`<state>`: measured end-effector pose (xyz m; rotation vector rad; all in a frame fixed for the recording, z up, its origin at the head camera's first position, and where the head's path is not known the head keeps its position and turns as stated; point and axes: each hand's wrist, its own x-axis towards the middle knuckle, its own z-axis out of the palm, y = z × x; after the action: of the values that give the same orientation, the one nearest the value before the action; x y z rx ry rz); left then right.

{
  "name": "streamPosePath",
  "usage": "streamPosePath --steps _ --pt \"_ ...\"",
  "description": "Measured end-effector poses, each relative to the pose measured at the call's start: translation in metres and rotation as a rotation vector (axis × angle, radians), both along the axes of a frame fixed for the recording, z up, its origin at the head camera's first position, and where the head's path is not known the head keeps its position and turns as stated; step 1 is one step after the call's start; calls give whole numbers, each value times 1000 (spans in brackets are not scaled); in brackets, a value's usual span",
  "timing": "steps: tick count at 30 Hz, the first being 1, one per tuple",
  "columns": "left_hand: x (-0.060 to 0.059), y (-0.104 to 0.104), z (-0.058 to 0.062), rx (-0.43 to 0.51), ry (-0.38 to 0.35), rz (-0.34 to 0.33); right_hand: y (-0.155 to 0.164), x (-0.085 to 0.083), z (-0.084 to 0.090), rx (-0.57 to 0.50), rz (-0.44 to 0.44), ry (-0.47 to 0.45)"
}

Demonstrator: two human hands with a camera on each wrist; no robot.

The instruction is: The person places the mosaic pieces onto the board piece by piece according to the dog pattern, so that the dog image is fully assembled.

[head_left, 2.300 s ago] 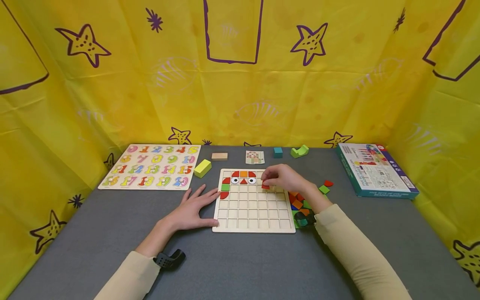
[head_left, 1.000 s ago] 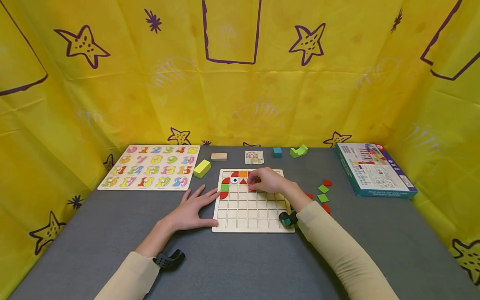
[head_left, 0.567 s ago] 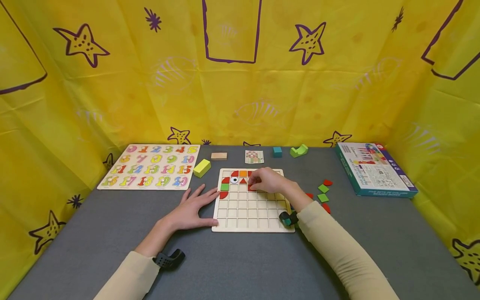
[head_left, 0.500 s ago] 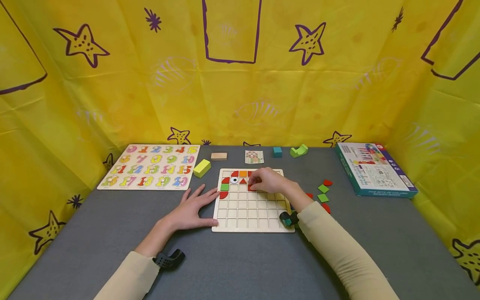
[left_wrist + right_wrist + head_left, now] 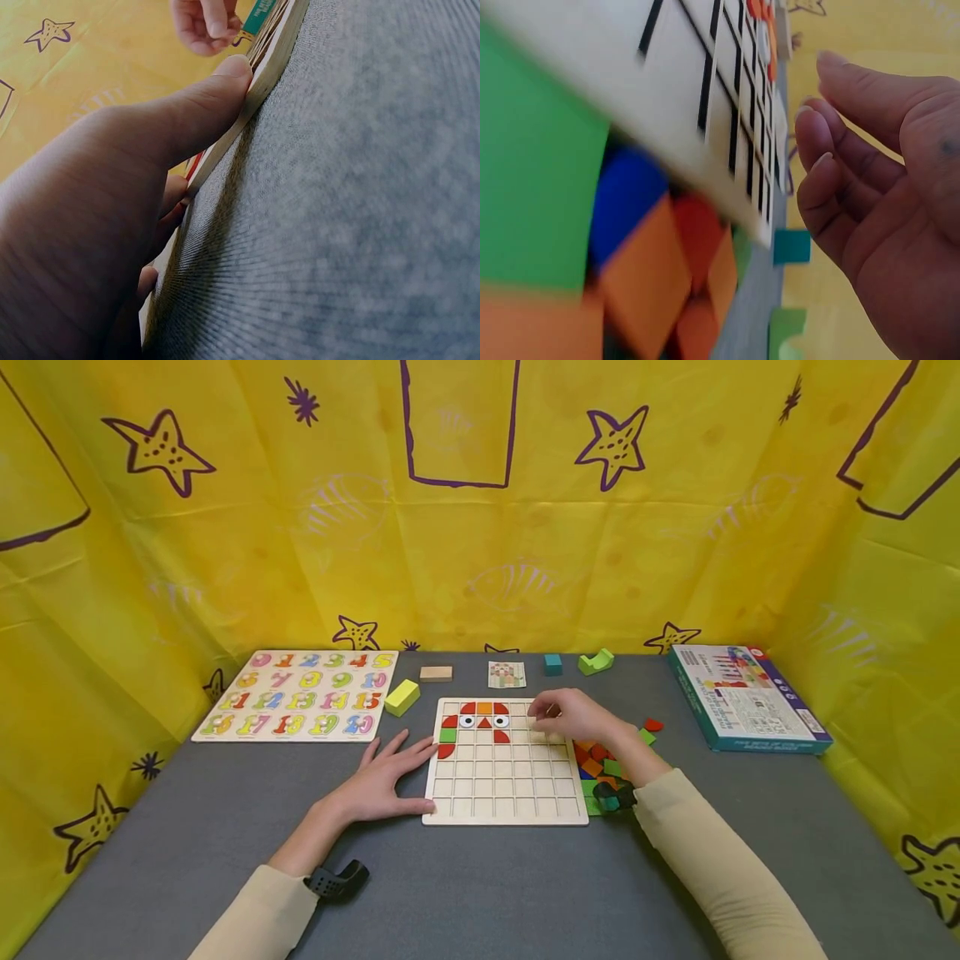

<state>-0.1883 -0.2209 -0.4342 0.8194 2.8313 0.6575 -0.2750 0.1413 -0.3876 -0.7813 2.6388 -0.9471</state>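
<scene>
From my seat, the number puzzle (image 5: 296,694) lies far left on the grey table (image 5: 480,885). My left hand (image 5: 382,781) rests flat with relaxed fingers, its thumb touching the left edge of the grid board (image 5: 506,777). The red quarter piece (image 5: 501,737) sits in the board's third row, under the right eye. My right hand (image 5: 573,717) hovers over the board's upper right, fingers loosely curled, holding nothing. Loose pieces (image 5: 597,762) lie just beside the board's right edge; a box (image 5: 742,697) lies far right.
</scene>
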Motion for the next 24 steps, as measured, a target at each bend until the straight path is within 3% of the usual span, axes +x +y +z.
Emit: streamPosePath --steps 17,24 --pt "1 1 0 -8 -3 4 68 16 -6 24 -11 -1" --pt "1 1 0 -2 -3 3 89 20 -9 85 -42 -29"
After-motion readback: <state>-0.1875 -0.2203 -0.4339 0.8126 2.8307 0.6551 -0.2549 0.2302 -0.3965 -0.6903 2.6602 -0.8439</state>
